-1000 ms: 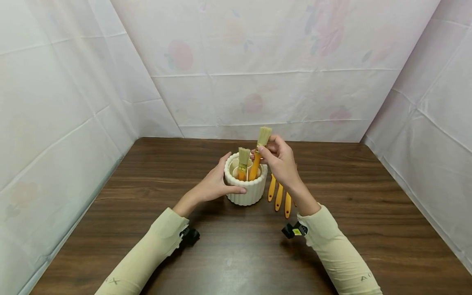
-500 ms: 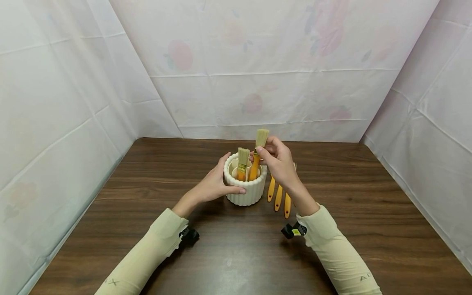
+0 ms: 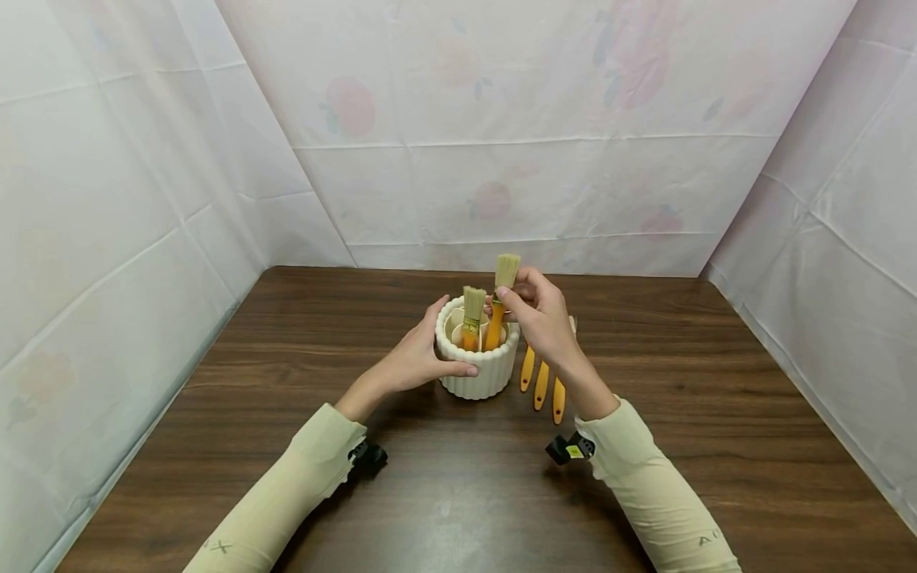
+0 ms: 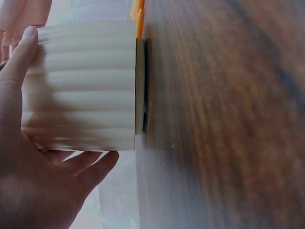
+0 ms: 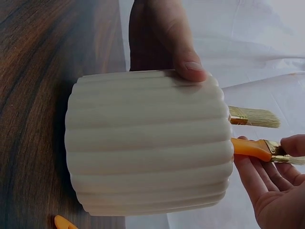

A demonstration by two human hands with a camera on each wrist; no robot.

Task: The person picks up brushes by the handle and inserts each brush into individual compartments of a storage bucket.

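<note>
A white ribbed holder (image 3: 478,368) (image 4: 81,86) (image 5: 147,143) stands mid-table. My left hand (image 3: 415,354) (image 4: 28,171) grips its near-left side, thumb on the front wall. One orange-handled brush (image 3: 472,316) (image 5: 252,117) stands inside, bristles up. My right hand (image 3: 540,314) (image 5: 276,186) pinches a second orange-handled brush (image 3: 499,302) (image 5: 255,149) at its ferrule; its handle reaches down into the holder. Three more orange brush handles (image 3: 542,382) lie on the table right of the holder, their heads hidden behind my right wrist.
The dark wooden table (image 3: 458,493) is closed in by white sheeted walls on the left (image 3: 107,239), back (image 3: 516,159) and right (image 3: 845,207). One orange handle tip (image 5: 64,222) shows beside the holder's base in the right wrist view.
My right hand has lowered the pinched brush a little deeper into the holder. The left hand and holder have stayed put.
</note>
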